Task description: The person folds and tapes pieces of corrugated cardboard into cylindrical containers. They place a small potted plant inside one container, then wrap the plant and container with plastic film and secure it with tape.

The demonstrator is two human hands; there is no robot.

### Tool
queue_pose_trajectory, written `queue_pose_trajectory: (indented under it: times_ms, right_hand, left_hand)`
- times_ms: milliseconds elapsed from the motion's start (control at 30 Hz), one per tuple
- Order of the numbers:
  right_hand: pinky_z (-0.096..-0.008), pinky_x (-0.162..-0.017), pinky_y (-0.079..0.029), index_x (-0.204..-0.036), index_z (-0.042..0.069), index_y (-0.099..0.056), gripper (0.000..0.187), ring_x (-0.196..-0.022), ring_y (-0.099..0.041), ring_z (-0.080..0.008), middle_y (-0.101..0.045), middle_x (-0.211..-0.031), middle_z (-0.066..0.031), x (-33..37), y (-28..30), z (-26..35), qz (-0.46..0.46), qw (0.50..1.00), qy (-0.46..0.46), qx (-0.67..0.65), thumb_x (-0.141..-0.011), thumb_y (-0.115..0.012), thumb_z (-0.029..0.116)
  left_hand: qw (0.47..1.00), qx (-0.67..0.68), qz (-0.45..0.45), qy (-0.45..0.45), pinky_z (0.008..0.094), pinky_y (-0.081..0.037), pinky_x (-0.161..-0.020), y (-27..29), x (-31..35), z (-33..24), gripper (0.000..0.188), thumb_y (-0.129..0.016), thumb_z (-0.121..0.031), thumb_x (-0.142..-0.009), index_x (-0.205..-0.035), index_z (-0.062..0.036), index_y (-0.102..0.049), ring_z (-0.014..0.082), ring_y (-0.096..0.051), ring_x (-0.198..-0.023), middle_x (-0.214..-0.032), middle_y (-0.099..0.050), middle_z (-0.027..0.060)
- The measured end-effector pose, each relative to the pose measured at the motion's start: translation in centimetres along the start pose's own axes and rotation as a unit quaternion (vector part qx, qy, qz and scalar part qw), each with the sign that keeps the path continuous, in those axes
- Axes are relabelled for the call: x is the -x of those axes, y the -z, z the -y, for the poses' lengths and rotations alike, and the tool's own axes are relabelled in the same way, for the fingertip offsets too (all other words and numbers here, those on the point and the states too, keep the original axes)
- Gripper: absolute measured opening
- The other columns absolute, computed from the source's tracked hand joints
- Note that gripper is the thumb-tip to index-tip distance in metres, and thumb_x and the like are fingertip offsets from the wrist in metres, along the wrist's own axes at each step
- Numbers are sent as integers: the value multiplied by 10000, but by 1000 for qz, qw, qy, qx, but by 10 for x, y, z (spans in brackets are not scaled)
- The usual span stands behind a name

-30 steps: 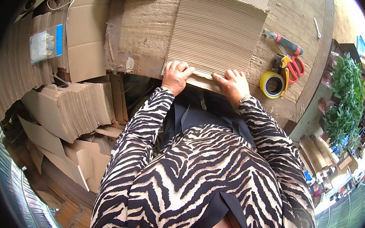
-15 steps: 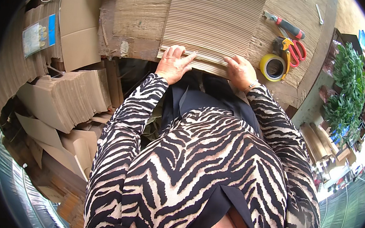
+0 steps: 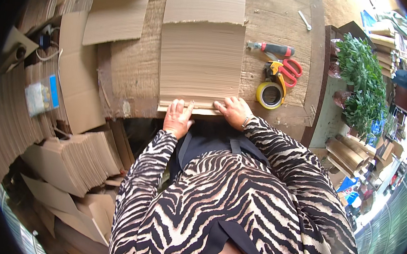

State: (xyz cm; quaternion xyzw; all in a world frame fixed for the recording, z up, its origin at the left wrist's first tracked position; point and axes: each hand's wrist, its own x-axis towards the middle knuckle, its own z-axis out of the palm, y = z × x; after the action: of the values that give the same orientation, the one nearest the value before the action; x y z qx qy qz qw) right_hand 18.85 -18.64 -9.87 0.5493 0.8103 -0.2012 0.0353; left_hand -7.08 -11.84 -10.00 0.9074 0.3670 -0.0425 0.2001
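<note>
A brown corrugated cardboard sheet (image 3: 200,59) lies on the wooden table before me, with a narrow folded strip along its near edge. My left hand (image 3: 178,119) grips the left part of that strip, fingers on top and thumb turned inward. Further right along the same edge, my right hand (image 3: 234,112) has bent fingers pressed on the fold. Its thumb is mostly hidden. Past the sheet's far side, another cardboard piece (image 3: 205,1) continues to the top of the picture.
On the table's right are a yellow tape roll (image 3: 269,95), red-handled scissors (image 3: 291,73) and a red-and-black-handled tool (image 3: 278,49). A loose cardboard piece (image 3: 119,13) lies at the far left. Cardboard stacks (image 3: 72,161) stand beside me on the left; green foliage (image 3: 362,80) is at right.
The view has shifted, so more of the table's far side shows. My hands are somewhat closer together and remain at the sheet's folded near edge.
</note>
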Motion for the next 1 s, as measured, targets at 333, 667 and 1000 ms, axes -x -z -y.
queue_pose_trajectory:
  times_ms: [333, 667, 1000]
  right_hand:
    - [-464, -949, -487, -1516, 127, -222, 773, -1125, -580, -390, -510, -1276, -240, -71, 59, -64, 9, 872, -424, -243, -893, -624, 347]
    - [-457, -953, -488, -1541, 101, -45, 788, -1123, -581, -396, -420, -1348, -275, -109, 57, -64, 87, 867, -437, -224, -920, -521, 191]
    - [-469, -932, -500, -1547, 144, -50, 763, -1086, -625, -382, -602, -1182, -285, -108, 68, -88, 52, 849, -442, -284, -905, -462, 121]
  left_hand:
    - [997, 44, -60, -35, 400, -462, -790, 1, -17, 19, 527, -621, -53, -746, -1242, -229, -626, 269, -510, -911, -922, -505, 52]
    - [977, 30, 208, 33, 464, -431, -930, 53, -50, 14, 898, -767, -382, -743, -1502, -240, -309, 343, -452, -1092, -1150, -484, 119]
    - [949, -27, 297, 101, 456, -540, -735, 41, -98, -17, 1084, -796, -376, -734, -1505, 10, -140, 331, -673, -820, -934, -656, 193]
